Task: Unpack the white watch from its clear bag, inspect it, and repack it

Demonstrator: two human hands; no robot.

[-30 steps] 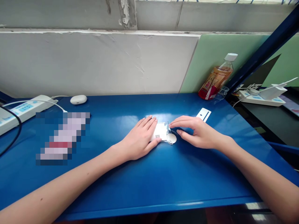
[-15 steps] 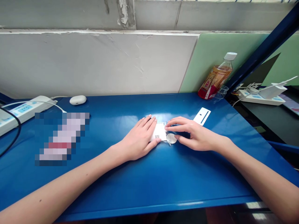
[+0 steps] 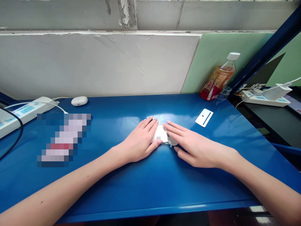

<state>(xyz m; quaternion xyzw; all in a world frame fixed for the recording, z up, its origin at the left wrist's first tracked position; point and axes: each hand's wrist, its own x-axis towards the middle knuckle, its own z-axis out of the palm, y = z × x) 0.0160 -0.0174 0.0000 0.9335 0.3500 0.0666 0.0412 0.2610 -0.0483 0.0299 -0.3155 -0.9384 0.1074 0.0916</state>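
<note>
My left hand [image 3: 142, 139] lies flat on the blue table, its fingers stretched out over the left part of a small white square piece [image 3: 162, 134] with a printed code. My right hand [image 3: 194, 142] is spread palm down at the piece's right side, fingers extended and thumb apart. Under its fingers shows part of a pale round piece [image 3: 173, 142] with clear crinkled film by it; the rest is hidden. Whether the film wraps both pieces I cannot tell. Behind my right hand lies a white card [image 3: 204, 118] with a slot and a small hole.
A drink bottle [image 3: 218, 78] leans at the back right. To the left are a white earbud case [image 3: 79, 100], a power strip [image 3: 35, 106] with cables, and a blurred-out object [image 3: 68, 135]. A blue metal post [image 3: 263, 50] rises at the right.
My right hand has turned and flattened, moving slightly toward me, and its fingers now cover more of the round piece. My left hand has stayed in place.
</note>
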